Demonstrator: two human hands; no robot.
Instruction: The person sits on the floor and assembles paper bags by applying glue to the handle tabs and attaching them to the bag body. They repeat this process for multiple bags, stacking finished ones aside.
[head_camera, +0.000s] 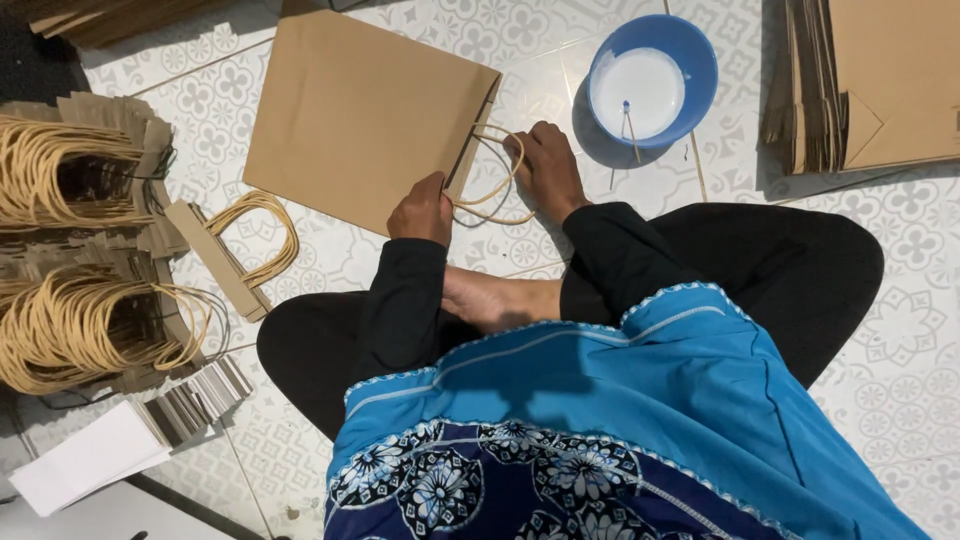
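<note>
We see a flat brown paper bag (360, 115) lying on the tiled floor (900, 380), its open edge twd the person. Left hand (422, 210) pinches the bag's near corner, fingers curled shut on the edge. Right hand (545, 170) sits just beside the mouth, fingers closed on the rope handle (492, 190) looping betw both hands. Blue bowl (652, 80) w/ white glue is near, past the right hand.
</note>
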